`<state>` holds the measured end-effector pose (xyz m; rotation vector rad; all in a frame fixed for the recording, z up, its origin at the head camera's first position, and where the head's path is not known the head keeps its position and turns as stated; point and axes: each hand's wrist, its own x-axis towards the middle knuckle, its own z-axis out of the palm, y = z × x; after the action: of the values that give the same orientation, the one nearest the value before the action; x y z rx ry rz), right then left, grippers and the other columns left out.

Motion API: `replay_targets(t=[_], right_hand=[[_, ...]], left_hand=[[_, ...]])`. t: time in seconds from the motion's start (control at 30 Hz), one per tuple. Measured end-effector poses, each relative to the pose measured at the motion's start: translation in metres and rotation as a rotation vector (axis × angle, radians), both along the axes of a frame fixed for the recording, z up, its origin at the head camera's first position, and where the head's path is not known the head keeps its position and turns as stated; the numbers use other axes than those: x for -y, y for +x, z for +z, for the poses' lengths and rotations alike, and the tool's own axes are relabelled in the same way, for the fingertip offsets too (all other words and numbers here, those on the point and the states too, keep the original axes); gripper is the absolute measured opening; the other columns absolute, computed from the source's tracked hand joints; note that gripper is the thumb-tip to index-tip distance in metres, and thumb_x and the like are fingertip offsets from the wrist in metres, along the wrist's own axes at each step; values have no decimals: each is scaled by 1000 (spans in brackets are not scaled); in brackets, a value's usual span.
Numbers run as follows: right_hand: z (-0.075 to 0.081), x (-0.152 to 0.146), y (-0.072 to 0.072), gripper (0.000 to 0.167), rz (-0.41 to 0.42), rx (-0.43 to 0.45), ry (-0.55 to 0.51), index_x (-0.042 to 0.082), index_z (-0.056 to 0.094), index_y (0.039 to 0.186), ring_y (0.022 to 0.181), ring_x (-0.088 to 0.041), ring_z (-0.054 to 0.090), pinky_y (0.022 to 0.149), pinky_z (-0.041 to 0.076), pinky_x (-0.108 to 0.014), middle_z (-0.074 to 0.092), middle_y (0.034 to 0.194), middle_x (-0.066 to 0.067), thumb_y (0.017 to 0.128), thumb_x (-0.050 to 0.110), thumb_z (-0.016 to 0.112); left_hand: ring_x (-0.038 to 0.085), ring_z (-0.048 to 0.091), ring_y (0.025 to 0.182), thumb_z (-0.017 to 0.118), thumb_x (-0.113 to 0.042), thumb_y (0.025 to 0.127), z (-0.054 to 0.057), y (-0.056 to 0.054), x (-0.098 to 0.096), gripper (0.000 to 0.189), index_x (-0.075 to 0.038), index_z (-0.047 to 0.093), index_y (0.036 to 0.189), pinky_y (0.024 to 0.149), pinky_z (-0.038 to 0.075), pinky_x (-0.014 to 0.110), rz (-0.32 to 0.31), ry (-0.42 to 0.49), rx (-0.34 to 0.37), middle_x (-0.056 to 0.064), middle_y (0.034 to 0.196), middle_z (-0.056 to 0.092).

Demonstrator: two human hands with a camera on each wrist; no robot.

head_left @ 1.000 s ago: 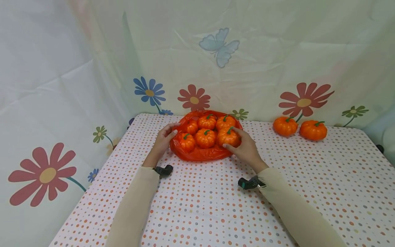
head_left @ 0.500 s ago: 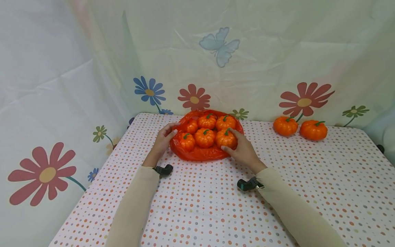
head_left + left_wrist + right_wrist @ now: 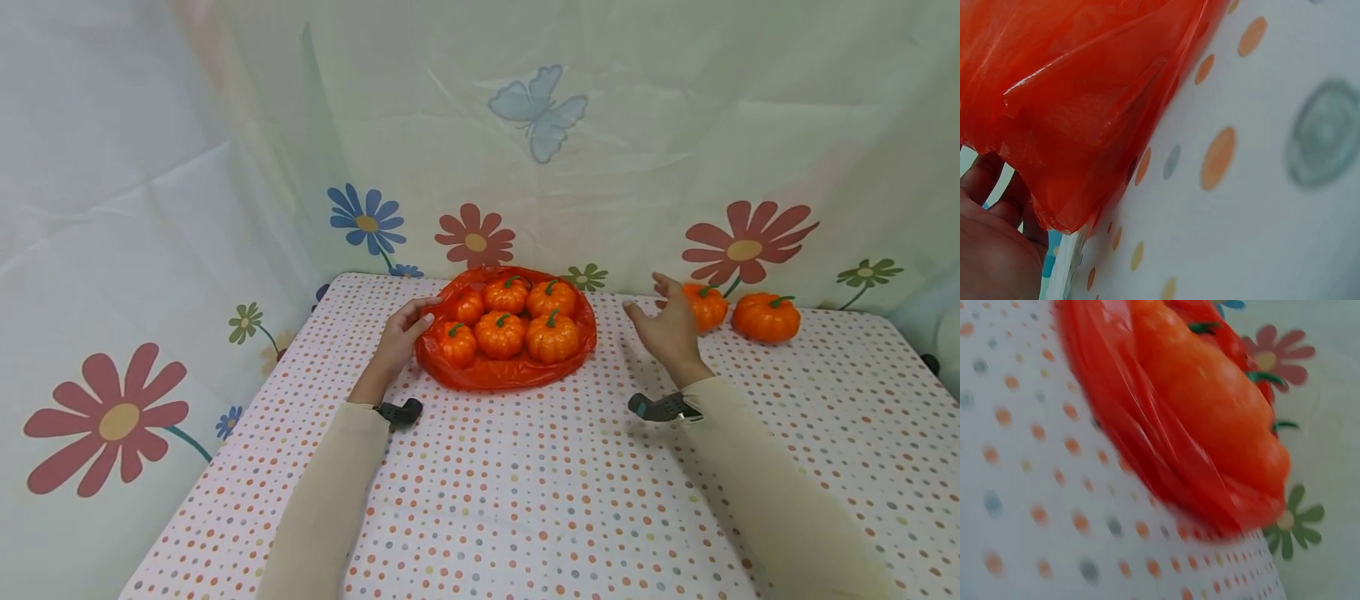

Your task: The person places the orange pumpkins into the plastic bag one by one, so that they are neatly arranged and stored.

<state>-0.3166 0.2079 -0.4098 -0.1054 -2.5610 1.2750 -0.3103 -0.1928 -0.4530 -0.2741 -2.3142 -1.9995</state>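
Observation:
A red plastic bag (image 3: pixel 501 377), spread wide at its mouth, lies on the table with several small orange pumpkins with green stems inside. The front right pumpkin (image 3: pixel 552 339) sits near the bag's right side. At the left edge, my left hand (image 3: pixel 393 346) holds the bag between thumb and fingers; in the left wrist view the fingers pass partly behind the red plastic (image 3: pixel 1079 137). My right hand (image 3: pixel 670 333) is in the air right of the bag, fingers spread and holding nothing. It partly covers one loose pumpkin (image 3: pixel 708 310); another pumpkin (image 3: pixel 767 318) sits beside that one.
A white tablecloth with coloured dots (image 3: pixel 510 483) covers the table. Behind it hangs a pale curtain (image 3: pixel 622 192) printed with flowers and a butterfly, close to the table's back edge. Another curtain side (image 3: pixel 112 250) hangs at the left.
My right hand has let go of the front right pumpkin, leaving it in the bag, and has moved right toward the two loose pumpkins. The left hand stays at the bag's edge.

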Motion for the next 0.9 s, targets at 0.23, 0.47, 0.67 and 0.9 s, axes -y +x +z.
replay_targets(t=[0.23,0.47,0.67,0.9], right_hand=[[-5,-42,-7,72,-140,-68,-56,6,29,152,142,-39,32,118,30,-54,32,156,-20,92,24,65],[-15,-63,-7,77,-206,-17,-67,11,21,156,147,-35,26,120,27,-53,25,161,-15,94,30,61],[-27,-71,-6,82,-239,17,-45,5,14,156,147,-38,23,121,25,-54,21,160,-21,94,30,62],[-35,-78,-14,93,-169,116,-32,0,3,156,148,-45,17,120,21,-58,10,162,-27,94,36,62]], left_hand=[[23,49,130,54,-24,101,0,1,-1,34,-19,57,134,110,44,42,13,-5,0,3,142,53],[24,50,127,54,-23,101,0,0,-1,34,-19,57,135,110,45,42,17,-13,2,5,140,54],[23,50,130,55,-24,101,0,1,-1,33,-20,58,134,111,44,42,15,-6,9,3,142,53],[23,49,130,54,-24,101,0,2,-2,33,-20,57,134,110,45,41,19,-5,10,3,142,53]])
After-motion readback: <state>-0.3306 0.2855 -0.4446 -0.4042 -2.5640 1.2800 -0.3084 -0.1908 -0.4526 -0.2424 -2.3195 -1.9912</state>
